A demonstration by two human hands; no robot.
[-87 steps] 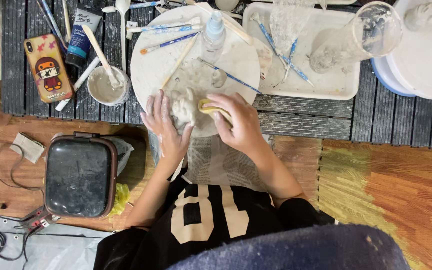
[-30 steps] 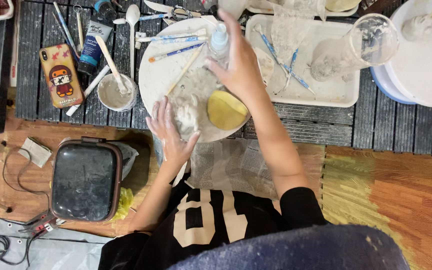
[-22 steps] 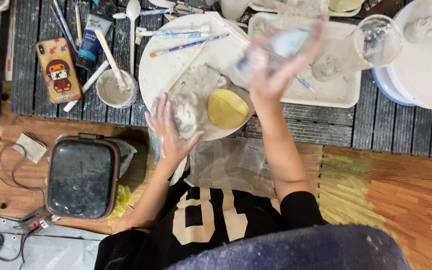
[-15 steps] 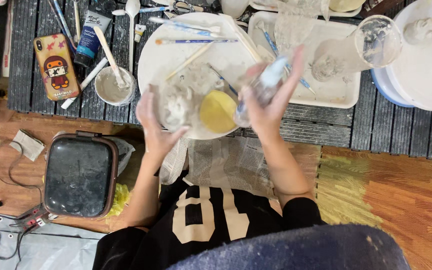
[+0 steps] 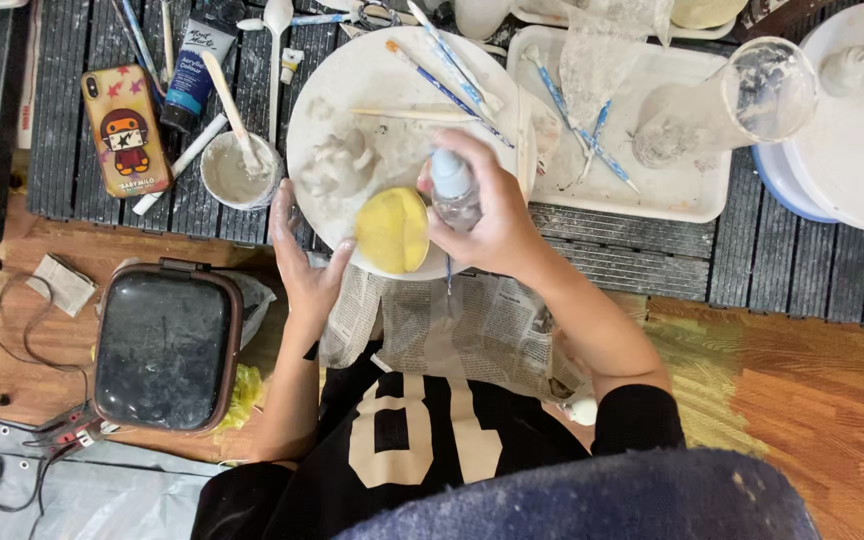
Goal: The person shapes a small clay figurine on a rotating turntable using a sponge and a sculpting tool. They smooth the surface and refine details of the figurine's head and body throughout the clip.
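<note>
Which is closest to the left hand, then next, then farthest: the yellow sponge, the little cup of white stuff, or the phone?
From the left hand:
1. Yellow sponge, touching its fingertips, on the plate.
2. Small cup, up and left.
3. Phone, far left.

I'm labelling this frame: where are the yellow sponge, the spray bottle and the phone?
Yellow sponge (image 5: 393, 229), head view, middle of its top face.
Spray bottle (image 5: 451, 180), head view, its cap, above the right hand's fingers.
Phone (image 5: 126, 130), head view, middle of its orange case.

1 sponge (image 5: 393, 230), 1 spray bottle (image 5: 452, 190), 1 phone (image 5: 126, 130), 1 round board (image 5: 352, 80), 1 tray (image 5: 692, 185).
</note>
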